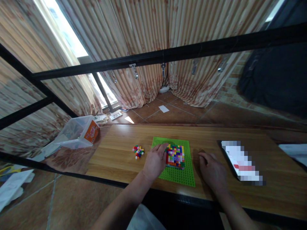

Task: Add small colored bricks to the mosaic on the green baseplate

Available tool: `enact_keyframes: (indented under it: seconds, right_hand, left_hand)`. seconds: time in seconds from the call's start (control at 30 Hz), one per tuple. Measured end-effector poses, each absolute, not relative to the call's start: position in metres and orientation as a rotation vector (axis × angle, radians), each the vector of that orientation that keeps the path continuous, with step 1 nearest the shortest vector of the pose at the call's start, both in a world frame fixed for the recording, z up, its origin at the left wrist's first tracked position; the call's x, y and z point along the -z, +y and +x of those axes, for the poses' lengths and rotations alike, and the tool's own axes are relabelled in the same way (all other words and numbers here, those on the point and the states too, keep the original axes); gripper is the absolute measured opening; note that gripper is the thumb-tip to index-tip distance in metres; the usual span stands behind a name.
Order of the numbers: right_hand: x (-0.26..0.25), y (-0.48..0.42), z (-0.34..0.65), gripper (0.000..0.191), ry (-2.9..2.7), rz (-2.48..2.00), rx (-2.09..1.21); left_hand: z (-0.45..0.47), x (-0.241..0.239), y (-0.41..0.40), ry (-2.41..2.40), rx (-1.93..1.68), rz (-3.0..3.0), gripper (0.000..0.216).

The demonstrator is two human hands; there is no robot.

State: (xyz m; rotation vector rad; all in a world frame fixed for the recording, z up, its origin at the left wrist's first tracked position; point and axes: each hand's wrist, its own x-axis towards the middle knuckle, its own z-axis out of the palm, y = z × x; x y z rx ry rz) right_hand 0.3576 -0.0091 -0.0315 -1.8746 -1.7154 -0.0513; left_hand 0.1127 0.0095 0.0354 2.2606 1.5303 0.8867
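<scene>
A green baseplate [187,174] lies on the wooden table [115,150]. A block of many coloured small bricks [176,155] is built on it. My left hand [155,161] rests on the plate's left part, fingers curled against the left side of the brick block. Whether it pinches a brick I cannot tell. My right hand [212,171] lies palm down on the table just right of the plate, fingers bent, holding nothing that shows. A small heap of loose coloured bricks [138,151] sits left of the plate.
A dark tablet-like slab with a blurred screen [241,163] lies at the table's right. A clear plastic box with an orange label [79,131] stands on the floor to the left. Black metal bars [168,54] cross overhead. Curtains hang behind.
</scene>
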Motion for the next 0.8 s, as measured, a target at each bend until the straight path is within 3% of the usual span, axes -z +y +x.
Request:
enact_keyframes:
  seconds: [0.2, 0.43, 0.8]
  right_hand:
    - [0.032, -0.009, 0.357, 0.032, -1.711, -1.878, 0.037]
    - [0.032, -0.009, 0.357, 0.030, -1.714, -1.888, 0.034]
    - [0.032, -0.009, 0.357, 0.029, -1.713, -1.914, 0.014]
  left_hand:
    - [0.110, -0.034, 0.006, 1.523, -0.993, 2.100, 0.041]
    - [0.106, -0.024, 0.011, 1.572, -1.226, 1.743, 0.026]
    - [0.123, -0.012, 0.024, 1.442, -1.176, 1.381, 0.024]
